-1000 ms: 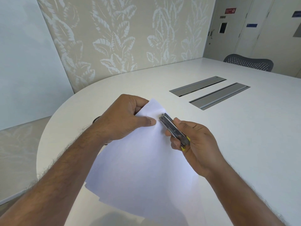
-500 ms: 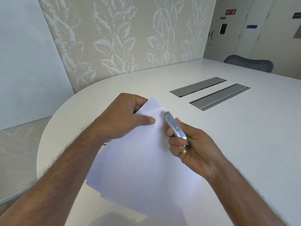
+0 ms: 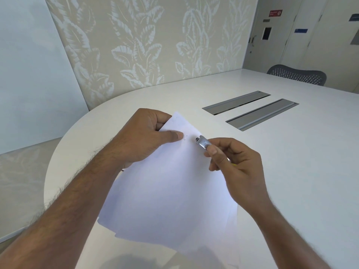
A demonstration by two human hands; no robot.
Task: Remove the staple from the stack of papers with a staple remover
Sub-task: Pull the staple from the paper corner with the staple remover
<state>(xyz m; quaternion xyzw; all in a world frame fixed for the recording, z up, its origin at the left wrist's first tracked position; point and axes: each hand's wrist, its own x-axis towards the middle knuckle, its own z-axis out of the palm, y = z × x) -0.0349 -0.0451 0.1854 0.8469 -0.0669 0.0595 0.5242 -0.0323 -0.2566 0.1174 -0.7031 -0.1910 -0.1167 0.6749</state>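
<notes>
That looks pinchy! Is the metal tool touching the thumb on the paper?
Apart. The head view shows bare paper between the tool and the left thumb.

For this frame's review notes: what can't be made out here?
Head view only:
- The dark specks beside the thumb of the left hand: too small to tell staple from holes.
- The staple remover: the right hand covers all but its blurred tip.
- The stack of papers: sheets too close-packed to count.
- The red door sign: too small to read.

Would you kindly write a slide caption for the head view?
Left hand grips the paper stack; right hand holds the staple remover near its corner.
</notes>
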